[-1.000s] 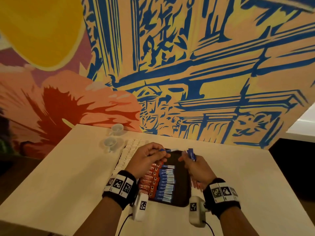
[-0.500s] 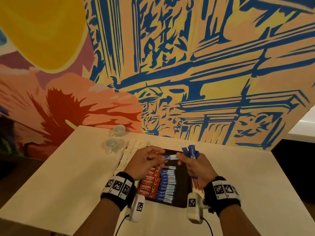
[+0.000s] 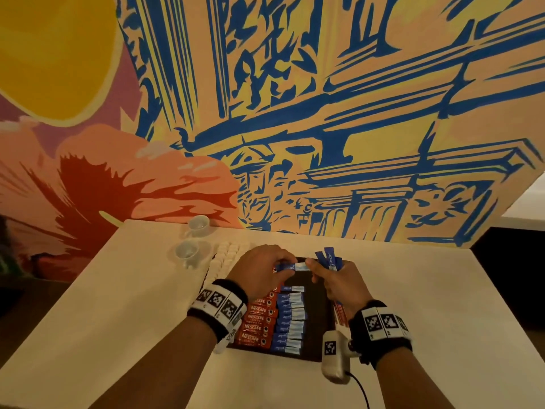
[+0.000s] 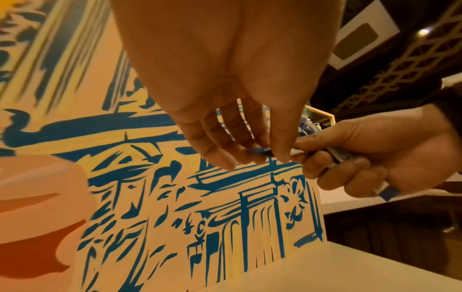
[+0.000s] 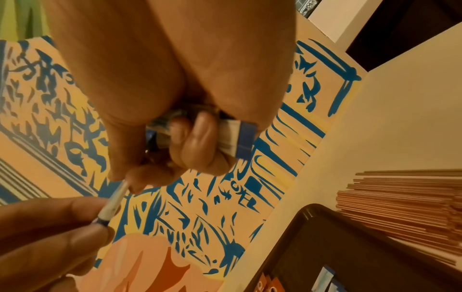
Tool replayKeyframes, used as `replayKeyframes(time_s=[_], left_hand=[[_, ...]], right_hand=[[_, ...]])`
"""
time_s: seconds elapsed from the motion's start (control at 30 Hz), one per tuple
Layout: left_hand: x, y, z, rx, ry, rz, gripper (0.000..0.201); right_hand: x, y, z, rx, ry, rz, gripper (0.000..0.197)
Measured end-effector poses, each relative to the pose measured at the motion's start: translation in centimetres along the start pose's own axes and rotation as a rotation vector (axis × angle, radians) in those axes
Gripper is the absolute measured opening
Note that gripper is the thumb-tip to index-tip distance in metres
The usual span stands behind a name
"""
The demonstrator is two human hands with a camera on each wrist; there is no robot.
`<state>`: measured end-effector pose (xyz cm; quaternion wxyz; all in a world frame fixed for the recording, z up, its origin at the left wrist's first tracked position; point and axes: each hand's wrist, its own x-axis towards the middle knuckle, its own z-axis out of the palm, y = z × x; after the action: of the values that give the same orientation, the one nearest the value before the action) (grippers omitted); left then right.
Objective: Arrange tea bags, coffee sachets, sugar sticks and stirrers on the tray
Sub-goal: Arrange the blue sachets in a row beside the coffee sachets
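While the left hand pinches one end of a blue sugar stick and the right hand's fingertips pinch the other, the stick hangs level above the far end of the dark tray on the tabletop. Right grip also clasps a spare bundle of sugar sticks. Such a stick is judged light, thin and easily creased; holding by the flat ends suits it.
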<state>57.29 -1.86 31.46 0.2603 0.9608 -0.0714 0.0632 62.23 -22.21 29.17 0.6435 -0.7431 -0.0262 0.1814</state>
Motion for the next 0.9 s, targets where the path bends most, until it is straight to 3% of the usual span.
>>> replayKeyframes(time_s=[0.1,0.27,0.5,0.67,0.9], left_hand=[[1.9,-1.0,0.5,0.004,-0.023,-0.003,0.025],[5.3,-4.5,2.9,-0.084,-0.069,-0.187,0.026],[9.4,-9.5,8.9,-0.055,-0.198,-0.33,0.009],[10.8,-11.6,13.7,0.01,-0.297,-0.323,0.007],[11.9,-13.1,18.5,0.162,-0.426,-0.204,0.019]], right_hand=[[1.0,1.3,-0.4,-0.033,0.043,0.058,0.045],[3.0,2.9,-1.1,0.02,0.059,0.228,0.022],[6.1,5.4,-1.5,0.03,0.066,0.372,0.017],[7.7,8.3,-1.5,-0.068,0.011,0.375,0.015],[8.7,9.9,-0.1,-0.078,-0.063,0.495,0.02]])
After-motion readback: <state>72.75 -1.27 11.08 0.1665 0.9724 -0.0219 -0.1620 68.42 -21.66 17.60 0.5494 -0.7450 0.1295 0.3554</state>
